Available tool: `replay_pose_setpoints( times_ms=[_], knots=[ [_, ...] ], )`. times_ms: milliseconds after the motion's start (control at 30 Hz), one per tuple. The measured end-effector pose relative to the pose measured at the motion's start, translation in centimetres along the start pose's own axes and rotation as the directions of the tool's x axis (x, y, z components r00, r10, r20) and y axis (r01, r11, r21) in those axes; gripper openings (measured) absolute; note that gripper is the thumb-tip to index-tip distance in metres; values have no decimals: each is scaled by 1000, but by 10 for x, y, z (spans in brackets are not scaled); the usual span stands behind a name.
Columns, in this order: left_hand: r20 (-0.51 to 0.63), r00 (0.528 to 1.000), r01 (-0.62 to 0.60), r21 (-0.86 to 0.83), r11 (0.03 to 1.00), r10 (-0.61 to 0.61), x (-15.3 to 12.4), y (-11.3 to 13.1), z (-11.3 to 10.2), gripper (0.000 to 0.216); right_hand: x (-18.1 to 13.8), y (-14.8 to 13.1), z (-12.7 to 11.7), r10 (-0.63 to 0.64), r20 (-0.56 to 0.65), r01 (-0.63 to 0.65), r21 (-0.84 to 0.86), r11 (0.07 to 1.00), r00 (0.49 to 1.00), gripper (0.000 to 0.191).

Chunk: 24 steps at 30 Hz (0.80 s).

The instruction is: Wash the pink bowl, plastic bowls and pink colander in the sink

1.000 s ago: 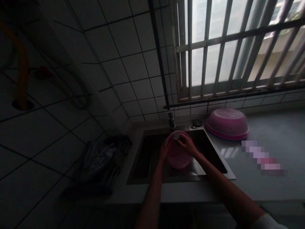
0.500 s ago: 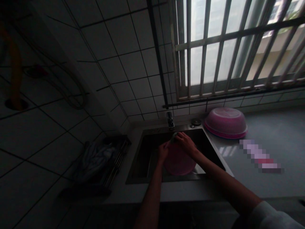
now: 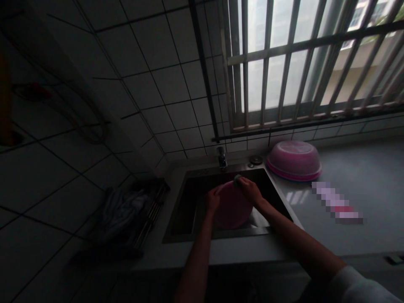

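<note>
A pink plastic basin (image 3: 232,208) is tilted up inside the sink (image 3: 181,210), its outer side toward me. My left hand (image 3: 213,199) is closed on the basin's left rim. At the top of the rim my right hand (image 3: 250,190) is closed around a small greyish-green scrubbing pad (image 3: 237,179), pressed against the basin. The light is dim, so finger detail is hard to make out. Just behind the basin stands the chrome faucet (image 3: 222,159), with no water visible from it.
Upside-down pink basins (image 3: 294,160) sit stacked on the counter (image 3: 356,168) right of the sink, near a blurred-out packet (image 3: 337,203). A round drain strainer (image 3: 256,160) lies behind the sink. To the left, a dark rack (image 3: 158,202) holds a crumpled cloth (image 3: 123,209). A barred window rises behind.
My right hand has moved the pad rightward along the basin's rim, away from my left hand. The basin has turned slightly, and the whole view has shifted a little.
</note>
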State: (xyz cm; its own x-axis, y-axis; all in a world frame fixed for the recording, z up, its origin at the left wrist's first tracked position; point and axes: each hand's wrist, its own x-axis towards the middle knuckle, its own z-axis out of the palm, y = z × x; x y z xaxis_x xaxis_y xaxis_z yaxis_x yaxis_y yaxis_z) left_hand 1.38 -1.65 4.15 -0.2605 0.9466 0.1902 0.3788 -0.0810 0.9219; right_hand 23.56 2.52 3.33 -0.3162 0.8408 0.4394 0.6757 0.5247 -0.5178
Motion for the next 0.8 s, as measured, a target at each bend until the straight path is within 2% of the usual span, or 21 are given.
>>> replay_pose_setpoints(
  times_ms=[100, 267, 333, 433, 500, 567, 667, 733, 800],
  knots=[
    [100, 993, -62, 2, 998, 61, -4, 4, 2, 63, -1, -15, 8, -116, 58, 114, 39, 993, 992, 35],
    [98, 994, -49, -18, 999, 51, -4, 6, 5, 62, 3, -12, 8, -153, 36, 153, 21, 988, 987, 34],
    [53, 997, -57, -58, 997, 60, -3, 5, 6, 64, 5, -3, 4, -93, -35, 93, 15, 996, 995, 30],
    [-63, 994, -97, -120, 988, 90, -2, 3, 8, 67, 7, 16, -2, 83, -149, -77, 42, 996, 985, 26],
    [-97, 991, -100, -117, 988, 89, -1, 1, 8, 68, 6, 27, -5, 167, -172, -158, 68, 985, 971, 25],
    [-73, 995, -74, -52, 996, 70, -2, -1, 8, 67, 4, 34, -5, 184, -146, -175, 72, 982, 972, 24],
    [-14, 999, -44, 60, 997, 45, -5, -1, 12, 69, 0, 29, 1, 123, -60, -122, 17, 992, 991, 27],
    [18, 998, -67, 73, 995, 66, -7, 1, 15, 69, -1, 16, 8, 25, 11, -25, -22, 999, 1000, 31],
    [66, 993, -97, 67, 993, 93, -9, 3, 17, 60, -1, 1, 15, -99, 66, 101, -22, 995, 993, 36]
  ],
)
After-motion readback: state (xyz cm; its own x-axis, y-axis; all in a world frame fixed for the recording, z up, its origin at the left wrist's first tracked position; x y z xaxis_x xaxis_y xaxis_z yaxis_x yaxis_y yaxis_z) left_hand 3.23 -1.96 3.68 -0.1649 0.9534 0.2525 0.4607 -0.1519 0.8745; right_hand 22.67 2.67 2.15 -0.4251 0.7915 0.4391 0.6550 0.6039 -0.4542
